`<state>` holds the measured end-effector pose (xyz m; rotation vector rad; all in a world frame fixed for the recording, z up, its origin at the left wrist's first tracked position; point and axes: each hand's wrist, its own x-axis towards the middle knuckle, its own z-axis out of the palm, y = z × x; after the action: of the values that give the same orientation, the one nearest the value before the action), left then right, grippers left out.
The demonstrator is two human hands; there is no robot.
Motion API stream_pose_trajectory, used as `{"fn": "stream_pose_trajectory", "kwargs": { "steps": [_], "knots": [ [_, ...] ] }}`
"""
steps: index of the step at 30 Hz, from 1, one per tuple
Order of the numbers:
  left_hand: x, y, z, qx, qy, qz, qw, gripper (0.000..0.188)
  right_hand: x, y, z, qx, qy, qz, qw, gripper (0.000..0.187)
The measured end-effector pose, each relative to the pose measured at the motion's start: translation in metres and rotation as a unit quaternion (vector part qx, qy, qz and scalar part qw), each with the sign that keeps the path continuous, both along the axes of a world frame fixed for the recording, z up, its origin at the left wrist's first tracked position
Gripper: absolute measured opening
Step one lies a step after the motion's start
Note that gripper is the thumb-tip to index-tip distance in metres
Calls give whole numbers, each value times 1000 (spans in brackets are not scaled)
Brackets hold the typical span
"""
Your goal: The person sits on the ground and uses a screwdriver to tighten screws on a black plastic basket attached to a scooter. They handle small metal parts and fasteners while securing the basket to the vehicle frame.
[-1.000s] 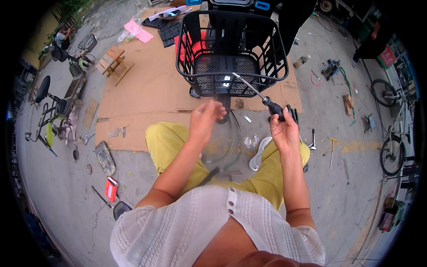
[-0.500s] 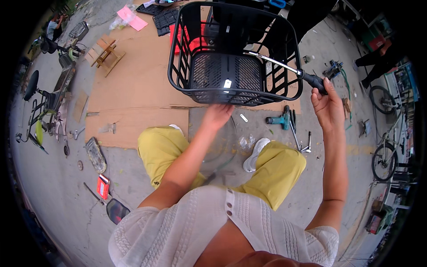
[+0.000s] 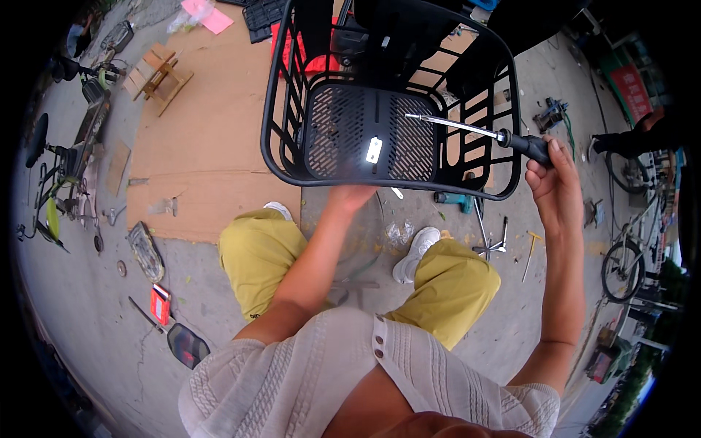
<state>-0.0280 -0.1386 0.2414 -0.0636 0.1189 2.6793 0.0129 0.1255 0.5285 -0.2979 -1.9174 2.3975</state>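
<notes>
A black plastic bike basket (image 3: 391, 183) stands tilted before me, its slotted bottom and open top facing me. Inside it, a small shiny metal plate (image 3: 374, 150) lies against the bottom panel. My right hand (image 3: 558, 179) is closed round the black handle of a long screwdriver (image 3: 467, 127), whose shaft crosses over the basket's right side and points left; the tip seems apart from the panel. My left hand (image 3: 353, 196) reaches under the basket's near edge. Its fingers are hidden behind the basket.
A cardboard sheet (image 3: 212, 153) covers the ground to the left, with a small wooden stool (image 3: 161, 77) on it. A teal power drill (image 3: 454, 200), a multi-armed wrench (image 3: 496, 247) and a yellow-handled tool (image 3: 531, 252) lie right of my feet. Bicycles (image 3: 624, 270) stand far right.
The basket looks larger and more of its bottom shows. My right hand and the screwdriver have shifted right and slightly down. My left hand is hidden further under the basket edge.
</notes>
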Motion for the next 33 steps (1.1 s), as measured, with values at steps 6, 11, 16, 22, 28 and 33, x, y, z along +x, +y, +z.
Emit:
{"fn": "stream_pose_trajectory", "kwargs": {
  "steps": [6,11,16,22,28,33],
  "knots": [
    [3,-3,23,-31,11,36,999,36,-3,-5,1,4,6,2,1000,23],
    [10,-9,31,-40,-22,91,995,35,-4,-3,4,16,14,13,1000,22],
    [16,-10,10,-66,-7,96,993,35,-5,-8,6,23,19,18,999,22],
    [21,-13,10,-65,-60,111,990,31,-1,-15,12,52,22,15,998,23],
    [17,-14,9,-50,-55,98,992,31,-3,-38,26,151,30,-2,988,26],
    [16,-13,24,-23,-13,99,995,31,-8,-65,29,262,43,14,964,27]
  ]
}}
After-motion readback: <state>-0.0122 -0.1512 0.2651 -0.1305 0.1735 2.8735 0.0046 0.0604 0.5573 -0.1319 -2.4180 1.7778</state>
